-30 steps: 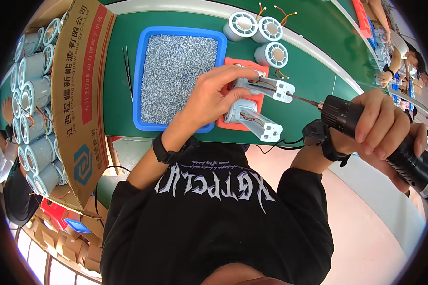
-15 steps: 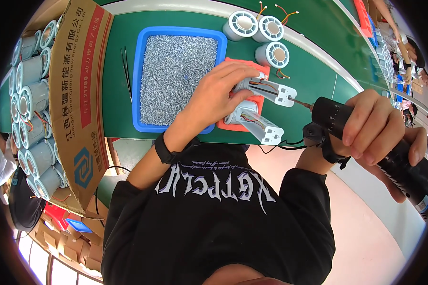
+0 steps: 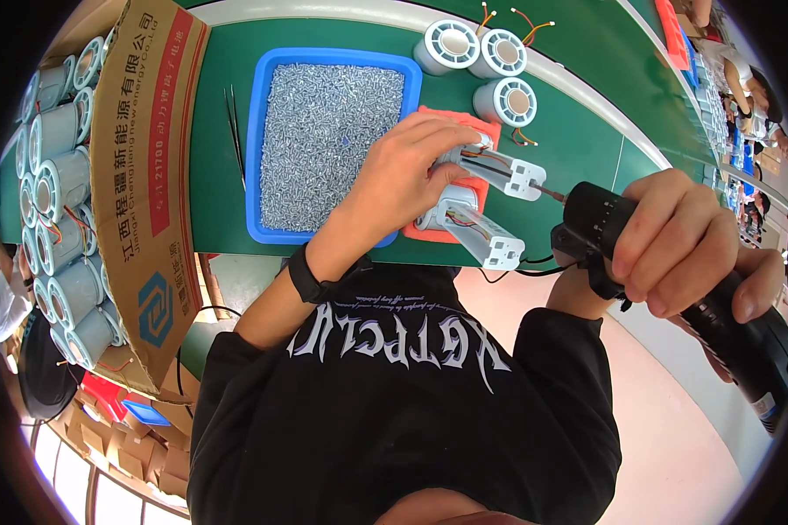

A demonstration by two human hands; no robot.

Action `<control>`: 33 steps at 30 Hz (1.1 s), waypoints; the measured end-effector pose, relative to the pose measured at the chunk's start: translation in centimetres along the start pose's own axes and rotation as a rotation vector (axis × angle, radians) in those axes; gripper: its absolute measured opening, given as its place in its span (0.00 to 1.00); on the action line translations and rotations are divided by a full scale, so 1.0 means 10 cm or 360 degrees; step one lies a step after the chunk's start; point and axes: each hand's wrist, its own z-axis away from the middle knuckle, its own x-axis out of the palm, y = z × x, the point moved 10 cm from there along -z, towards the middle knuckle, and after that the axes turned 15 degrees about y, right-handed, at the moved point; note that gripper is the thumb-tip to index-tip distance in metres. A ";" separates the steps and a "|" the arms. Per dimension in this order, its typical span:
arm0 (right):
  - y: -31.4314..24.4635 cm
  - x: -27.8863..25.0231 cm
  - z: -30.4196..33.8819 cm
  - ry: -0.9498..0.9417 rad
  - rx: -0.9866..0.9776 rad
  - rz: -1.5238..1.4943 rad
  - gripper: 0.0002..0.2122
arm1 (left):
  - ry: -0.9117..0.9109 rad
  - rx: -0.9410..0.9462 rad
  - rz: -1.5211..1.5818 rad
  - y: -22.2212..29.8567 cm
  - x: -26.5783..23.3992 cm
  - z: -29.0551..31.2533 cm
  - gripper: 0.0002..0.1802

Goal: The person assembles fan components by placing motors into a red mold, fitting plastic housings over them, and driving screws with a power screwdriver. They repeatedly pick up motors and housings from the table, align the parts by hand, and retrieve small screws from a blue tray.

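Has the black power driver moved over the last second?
Yes: against the blue tray, the power driver has shifted left, its front end nearer the tray, its rear end lower in view.

A green worktop [image 3: 582, 144] with a pale border spans the upper part of the view. At left stands a brown cardboard carton [image 3: 171, 262], printed with a red band and a blue emblem. Beside it lie dark tweezers [image 3: 239, 156] (very slender). At lower left are a red container [image 3: 102, 395], a blue tray [image 3: 145, 414] and piled cardboard boxes [image 3: 140, 451]. Co-workers [image 3: 725, 63] show small at upper right; a pinkish floor [image 3: 657, 411] fills the lower right.
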 end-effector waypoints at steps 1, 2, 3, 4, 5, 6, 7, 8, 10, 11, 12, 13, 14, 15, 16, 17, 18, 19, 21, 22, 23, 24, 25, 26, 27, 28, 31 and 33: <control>0.01 -0.01 0.00 -0.0013 0.0001 -0.0025 0.25 | 0.0000 0.0004 -0.0006 0.00 0.00 0.00 0.21; 0.03 -0.01 0.00 -0.0015 0.0002 -0.0028 0.25 | -0.0001 0.0007 -0.0012 0.01 0.00 0.01 0.21; 0.03 -0.01 0.00 -0.0015 -0.0003 -0.0057 0.26 | -0.0003 0.0015 -0.0016 0.02 0.00 0.01 0.21; 0.03 -0.01 0.00 -0.0015 -0.0009 -0.0085 0.26 | -0.0003 0.0018 -0.0016 0.02 -0.01 0.01 0.21; 0.02 -0.01 0.00 -0.0014 -0.0015 -0.0114 0.27 | 0.0004 0.0022 -0.0019 0.02 -0.01 0.01 0.21; 0.00 0.01 0.01 -0.0014 -0.0019 -0.0112 0.27 | 0.0009 0.0026 -0.0023 0.01 -0.02 0.01 0.21; -0.03 -0.01 -0.01 0.0083 -0.0055 -0.0020 0.27 | 0.0014 0.0030 -0.0028 0.02 -0.02 0.02 0.21; -0.08 -0.03 -0.03 0.0180 -0.0099 0.0075 0.27 | 0.0008 0.0042 -0.0031 0.05 -0.03 0.02 0.21; -0.27 0.04 -0.07 0.0279 -0.0154 0.0177 0.27 | -0.0052 -0.0118 0.0010 -0.01 0.01 0.02 0.21; -0.55 0.07 -0.11 0.0408 -0.0317 0.0084 0.27 | -0.0076 -0.0203 0.0025 -0.05 0.02 0.04 0.22; -0.79 0.03 -0.09 0.0538 -0.0479 -0.0011 0.30 | -0.0078 -0.0197 0.0018 -0.05 -0.02 0.04 0.22; -0.99 -0.04 -0.01 0.0541 -0.0495 0.0003 0.30 | -0.0098 -0.0131 0.0059 0.00 -0.07 0.04 0.22; -1.22 -0.32 0.11 0.0780 -0.0481 0.0157 0.31 | -0.0111 -0.0072 0.0076 0.05 -0.18 0.03 0.22; -1.36 -0.53 0.20 0.1018 -0.0458 0.0327 0.32 | -0.0127 -0.0012 0.0112 0.08 -0.24 0.02 0.22; -1.43 -0.61 0.30 0.1022 -0.0471 0.0332 0.32 | -0.0137 -0.0002 0.0111 0.10 -0.29 0.00 0.22; -1.32 -0.85 0.43 0.1234 -0.0283 0.0068 0.28 | -0.0282 0.0172 0.0024 0.24 -0.26 -0.01 0.23; -1.17 -1.02 0.58 0.1438 -0.0087 -0.0185 0.25 | -0.0428 0.0347 -0.0047 0.39 -0.20 0.02 0.24; -0.97 -1.09 0.71 0.1514 0.0083 -0.0191 0.25 | -0.0573 0.0523 -0.0126 0.51 -0.12 0.09 0.26; -0.48 -1.20 1.05 0.1683 0.0484 0.0055 0.25 | -0.0549 0.0566 -0.0203 0.55 0.03 0.15 0.27; -0.19 -1.19 1.20 0.1751 0.0772 0.0477 0.23 | -0.0513 0.0587 -0.0305 0.55 0.11 0.19 0.28; 0.23 -1.18 1.38 0.1700 0.0922 0.0532 0.22 | -0.0458 0.0597 -0.0437 0.50 0.10 0.23 0.29; 0.54 -1.05 1.50 0.1687 0.1047 0.0411 0.22 | -0.0461 0.0631 -0.0446 0.50 0.14 0.25 0.29; 0.77 -0.98 1.68 0.1683 0.1242 0.0460 0.22 | -0.0421 0.0534 -0.0382 0.44 0.13 0.23 0.28; 0.95 -0.91 1.85 0.1674 0.1436 0.0507 0.22 | -0.0381 0.0440 -0.0320 0.39 0.11 0.21 0.28; 1.08 -0.80 1.94 0.1620 0.1519 0.0479 0.23 | -0.0343 0.0348 -0.0250 0.32 0.10 0.18 0.27; 1.16 -0.69 2.04 0.1560 0.1607 0.0447 0.23 | -0.0345 0.0385 -0.0264 0.32 0.10 0.20 0.27; 1.24 -0.64 2.16 0.1468 0.1573 0.0590 0.24 | -0.0369 -0.0053 0.0076 0.11 0.08 0.20 0.23; 1.23 -0.62 2.14 0.1430 0.1530 0.0576 0.24 | -0.0323 -0.0319 0.0289 0.01 -0.01 0.14 0.22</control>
